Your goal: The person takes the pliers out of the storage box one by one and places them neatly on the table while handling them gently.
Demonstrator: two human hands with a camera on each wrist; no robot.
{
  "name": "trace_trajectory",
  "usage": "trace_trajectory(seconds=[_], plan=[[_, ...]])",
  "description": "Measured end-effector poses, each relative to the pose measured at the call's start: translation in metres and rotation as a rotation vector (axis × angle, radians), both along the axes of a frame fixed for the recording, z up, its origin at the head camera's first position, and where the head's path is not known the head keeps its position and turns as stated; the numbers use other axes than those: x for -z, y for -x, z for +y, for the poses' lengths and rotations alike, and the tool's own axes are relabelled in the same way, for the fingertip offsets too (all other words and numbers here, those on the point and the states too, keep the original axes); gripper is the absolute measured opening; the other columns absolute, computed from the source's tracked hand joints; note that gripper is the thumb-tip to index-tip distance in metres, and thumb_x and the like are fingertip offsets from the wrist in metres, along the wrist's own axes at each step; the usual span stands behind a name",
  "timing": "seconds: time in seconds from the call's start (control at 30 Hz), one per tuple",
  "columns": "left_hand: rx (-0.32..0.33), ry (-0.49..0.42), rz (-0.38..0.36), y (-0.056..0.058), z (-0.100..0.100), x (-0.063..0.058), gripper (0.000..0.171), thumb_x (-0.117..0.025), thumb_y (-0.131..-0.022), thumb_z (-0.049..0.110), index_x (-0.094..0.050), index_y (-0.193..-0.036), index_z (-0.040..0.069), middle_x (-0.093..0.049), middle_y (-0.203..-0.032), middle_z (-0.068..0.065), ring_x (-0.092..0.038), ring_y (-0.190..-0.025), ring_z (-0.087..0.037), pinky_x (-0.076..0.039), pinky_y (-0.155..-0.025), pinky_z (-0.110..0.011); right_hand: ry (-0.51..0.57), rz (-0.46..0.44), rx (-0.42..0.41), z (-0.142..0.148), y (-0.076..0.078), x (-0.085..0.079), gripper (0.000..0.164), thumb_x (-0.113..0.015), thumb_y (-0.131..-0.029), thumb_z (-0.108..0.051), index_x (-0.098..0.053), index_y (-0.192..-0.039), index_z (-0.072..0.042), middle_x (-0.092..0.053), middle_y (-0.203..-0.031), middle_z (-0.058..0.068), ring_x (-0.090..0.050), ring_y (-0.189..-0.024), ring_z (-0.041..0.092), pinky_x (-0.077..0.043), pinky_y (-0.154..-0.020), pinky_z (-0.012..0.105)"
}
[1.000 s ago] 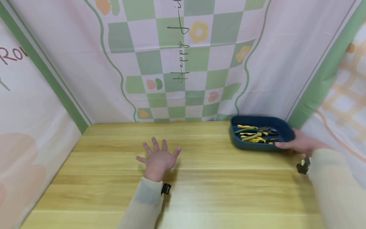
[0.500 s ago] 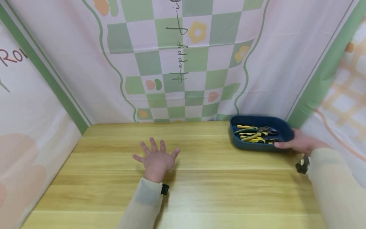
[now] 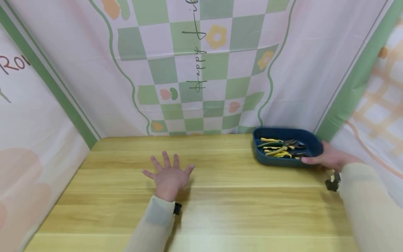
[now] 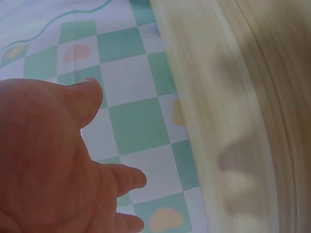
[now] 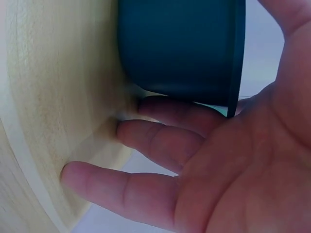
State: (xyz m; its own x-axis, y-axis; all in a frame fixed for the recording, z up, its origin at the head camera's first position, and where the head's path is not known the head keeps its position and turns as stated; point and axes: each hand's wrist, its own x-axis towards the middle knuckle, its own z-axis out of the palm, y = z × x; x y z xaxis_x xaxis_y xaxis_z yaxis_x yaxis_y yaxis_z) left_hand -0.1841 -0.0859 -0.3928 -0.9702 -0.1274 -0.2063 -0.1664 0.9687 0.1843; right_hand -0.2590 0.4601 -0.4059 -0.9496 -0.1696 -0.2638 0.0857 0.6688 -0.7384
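Observation:
In the head view, a dark blue tray (image 3: 277, 161) stands at the table's back right, holding several pliers (image 3: 281, 147) with yellow and green handles. My right hand (image 3: 335, 157) grips its right front corner, the thumb along the front side and the other fingers round the right end. The right wrist view shows those fingers (image 5: 160, 145) beneath the rim, against the blue wall (image 5: 180, 48), with fingertips down at the tabletop. My left hand (image 3: 171, 178) is held over the table's left-middle part, palm down, fingers spread, holding nothing. Its shadow falls on the wood.
The wooden table (image 3: 220, 206) reaches back to a hanging cloth (image 3: 201, 70) with green checks and flowers. More printed cloth closes off the left side (image 3: 41, 122) and the right side (image 3: 377, 105). The tray stands close to the back right corner.
My left hand has drifted a little to the left, its fingers still spread. My right hand and the tray hold nearly the same place; the whole view has shifted slightly.

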Motion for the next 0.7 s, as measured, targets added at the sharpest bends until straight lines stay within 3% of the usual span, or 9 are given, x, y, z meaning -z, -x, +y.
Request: trace_trajectory(seconds=[0.1,0.2,0.37,0.53,0.7], plan=[[-0.002,-0.006,-0.010,0.001,-0.001,0.000,0.086,-0.022,-0.094,0.077,-0.016,-0.160,0.022,0.011,-0.162,-0.018,0.027,-0.134,-0.056,0.016,-0.088,-0.082,-0.020,-0.031,0.000,0.009,0.008,0.006,0.128,-0.076,-0.089,-0.035,0.031,-0.139,0.014,0.024,-0.140,0.050,0.005,-0.127,0.071,-0.017,-0.100,0.075],[-0.003,-0.014,-0.014,0.001,-0.002,-0.001,0.086,-0.023,-0.095,0.076,-0.016,-0.160,0.021,0.012,-0.162,-0.018,0.026,-0.134,-0.056,0.016,-0.088,-0.082,-0.015,-0.041,-0.009,0.016,0.013,0.012,0.131,-0.078,-0.087,-0.035,0.032,-0.140,0.011,0.025,-0.141,0.048,0.005,-0.128,0.071,-0.012,-0.101,0.075],[-0.004,-0.020,-0.015,0.000,-0.002,-0.002,0.084,-0.025,-0.096,0.074,-0.018,-0.160,0.020,0.011,-0.162,-0.019,0.022,-0.135,-0.059,0.014,-0.089,-0.082,-0.005,-0.001,-0.024,0.011,0.008,0.008,0.125,-0.076,-0.090,-0.034,0.028,-0.141,0.014,0.017,-0.141,0.052,-0.005,-0.125,0.072,-0.023,-0.096,0.076],[-0.003,-0.026,-0.016,0.000,-0.001,-0.003,0.084,-0.025,-0.096,0.075,-0.018,-0.160,0.021,0.010,-0.162,-0.018,0.023,-0.135,-0.058,0.014,-0.089,-0.083,0.005,0.057,-0.034,0.007,0.005,0.007,0.121,-0.076,-0.089,-0.031,0.021,-0.144,0.016,0.009,-0.142,0.052,-0.007,-0.127,0.070,-0.022,-0.096,0.076],[0.001,-0.026,-0.015,0.000,-0.001,-0.004,0.085,-0.025,-0.095,0.075,-0.018,-0.160,0.021,0.010,-0.162,-0.018,0.023,-0.136,-0.058,0.013,-0.090,-0.083,-0.015,0.049,-0.034,0.014,0.015,0.017,0.123,-0.079,-0.086,-0.031,0.019,-0.146,0.014,0.006,-0.144,0.051,-0.007,-0.128,0.070,-0.020,-0.097,0.077]])
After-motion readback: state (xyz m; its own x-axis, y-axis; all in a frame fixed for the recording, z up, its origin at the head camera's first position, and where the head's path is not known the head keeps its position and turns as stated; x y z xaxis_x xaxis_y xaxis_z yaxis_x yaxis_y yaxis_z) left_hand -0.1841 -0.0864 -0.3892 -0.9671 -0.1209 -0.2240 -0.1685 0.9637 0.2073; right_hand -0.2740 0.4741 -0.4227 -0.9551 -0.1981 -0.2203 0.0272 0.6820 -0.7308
